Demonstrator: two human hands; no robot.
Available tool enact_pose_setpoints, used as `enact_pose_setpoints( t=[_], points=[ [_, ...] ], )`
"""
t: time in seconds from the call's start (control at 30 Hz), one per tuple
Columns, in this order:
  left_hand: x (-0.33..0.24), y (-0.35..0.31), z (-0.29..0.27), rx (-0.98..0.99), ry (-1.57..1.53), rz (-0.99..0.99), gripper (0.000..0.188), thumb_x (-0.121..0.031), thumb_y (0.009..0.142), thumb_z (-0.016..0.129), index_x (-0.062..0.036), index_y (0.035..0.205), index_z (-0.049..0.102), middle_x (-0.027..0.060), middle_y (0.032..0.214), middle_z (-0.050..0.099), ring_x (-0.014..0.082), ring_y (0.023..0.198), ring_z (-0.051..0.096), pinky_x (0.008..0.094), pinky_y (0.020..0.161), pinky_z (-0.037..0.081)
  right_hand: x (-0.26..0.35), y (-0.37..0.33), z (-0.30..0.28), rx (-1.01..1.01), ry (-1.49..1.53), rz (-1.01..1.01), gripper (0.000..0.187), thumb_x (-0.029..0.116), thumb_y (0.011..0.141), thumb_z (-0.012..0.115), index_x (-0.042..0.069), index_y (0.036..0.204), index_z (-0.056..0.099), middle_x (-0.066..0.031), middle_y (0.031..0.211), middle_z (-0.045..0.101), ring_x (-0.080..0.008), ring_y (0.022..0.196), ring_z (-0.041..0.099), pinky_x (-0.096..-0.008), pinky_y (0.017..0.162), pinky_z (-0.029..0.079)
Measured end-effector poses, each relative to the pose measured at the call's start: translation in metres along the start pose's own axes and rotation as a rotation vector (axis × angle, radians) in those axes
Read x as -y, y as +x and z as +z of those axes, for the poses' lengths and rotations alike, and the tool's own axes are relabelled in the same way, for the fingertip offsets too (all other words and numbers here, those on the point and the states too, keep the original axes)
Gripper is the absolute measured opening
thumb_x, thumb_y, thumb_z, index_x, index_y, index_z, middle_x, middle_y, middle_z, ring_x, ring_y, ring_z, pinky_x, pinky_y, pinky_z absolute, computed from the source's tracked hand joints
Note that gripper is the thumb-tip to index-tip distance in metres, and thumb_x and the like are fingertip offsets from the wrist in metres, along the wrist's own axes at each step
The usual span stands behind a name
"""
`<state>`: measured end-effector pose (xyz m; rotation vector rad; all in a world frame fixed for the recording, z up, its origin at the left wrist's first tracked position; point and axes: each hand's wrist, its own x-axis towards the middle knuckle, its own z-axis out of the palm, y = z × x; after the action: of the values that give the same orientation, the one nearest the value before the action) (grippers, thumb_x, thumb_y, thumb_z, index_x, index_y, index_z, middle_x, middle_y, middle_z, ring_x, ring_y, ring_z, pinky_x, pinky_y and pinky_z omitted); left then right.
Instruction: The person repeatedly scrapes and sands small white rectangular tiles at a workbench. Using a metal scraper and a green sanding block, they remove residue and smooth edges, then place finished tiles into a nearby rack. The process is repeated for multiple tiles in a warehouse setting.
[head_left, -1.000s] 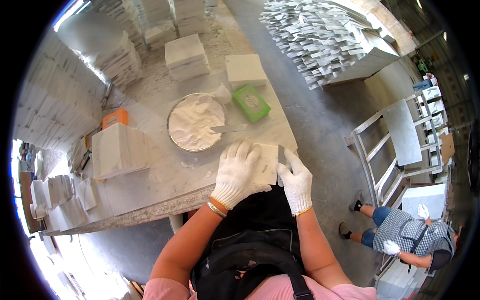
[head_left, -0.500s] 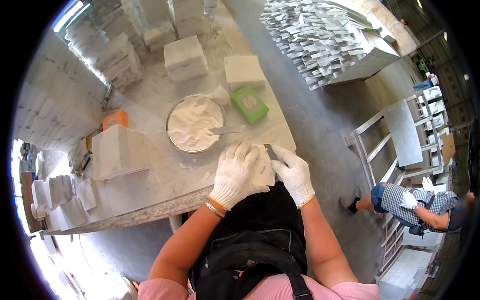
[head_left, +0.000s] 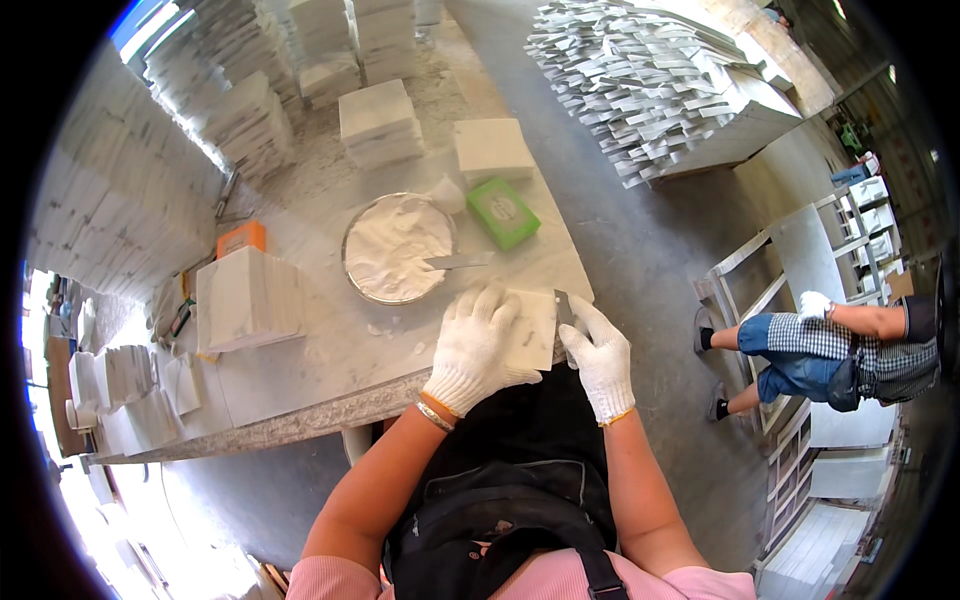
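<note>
Near the table's front edge, my gloved left hand (head_left: 480,335) holds down a white stone tile (head_left: 531,325), its fingers laid over the left part and its thumb along the near side. My right hand (head_left: 600,355), also in a white glove, is closed around a narrow flat metal blade (head_left: 563,306), probably a scraper; its handle is hidden in the glove. The blade stands upright beside the tile's right edge. Beyond my left hand sits a round metal-rimmed bowl (head_left: 350,275) of white paste, with a flat spatula (head_left: 455,261) lying across its right rim.
A green box (head_left: 503,213) stands right of the bowl, an orange one (head_left: 241,238) to the left. Tile stacks (head_left: 250,300) stand on the table (head_left: 270,380). Across the aisle are a pile of stone strips (head_left: 640,90), a wooden rack (head_left: 740,260) and another person (head_left: 850,340).
My right hand has shifted slightly, and the blade has turned from slanting to nearly upright at the tile's edge. The person at right has moved, with both legs now showing.
</note>
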<state>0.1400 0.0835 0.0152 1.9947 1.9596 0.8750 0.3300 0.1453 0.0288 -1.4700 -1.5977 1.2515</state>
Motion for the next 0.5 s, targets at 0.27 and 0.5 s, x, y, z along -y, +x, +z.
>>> enact_pose_setpoints(
  t=[0.27, 0.5],
  points=[
    [0.001, -0.002, 0.001, 0.004, 0.007, 0.006, 0.094, -0.044, 0.048, 0.095, -0.0091, 0.127, 0.057, 0.0166, 0.140, 0.049, 0.0404, 0.135, 0.044, 0.0534, 0.109, 0.039, 0.008, 0.012, 0.009, 0.067, -0.310, -0.187, 0.039, 0.016, 0.089, 0.069, 0.006, 0.126, 0.070, -0.0166, 0.119, 0.073, -0.0265, 0.105, 0.072, -0.0333, 0.092, 0.054],
    [-0.003, -0.001, 0.000, 0.007, 0.009, -0.006, 0.096, -0.043, 0.049, 0.095, -0.0080, 0.130, 0.057, 0.0172, 0.140, 0.049, 0.0413, 0.135, 0.044, 0.0536, 0.109, 0.039, 0.021, 0.021, -0.003, 0.300, -0.314, -0.184, 0.040, 0.017, 0.088, 0.069, 0.008, 0.127, 0.069, -0.0148, 0.118, 0.073, -0.0253, 0.102, 0.071, -0.0331, 0.089, 0.054]
  ],
)
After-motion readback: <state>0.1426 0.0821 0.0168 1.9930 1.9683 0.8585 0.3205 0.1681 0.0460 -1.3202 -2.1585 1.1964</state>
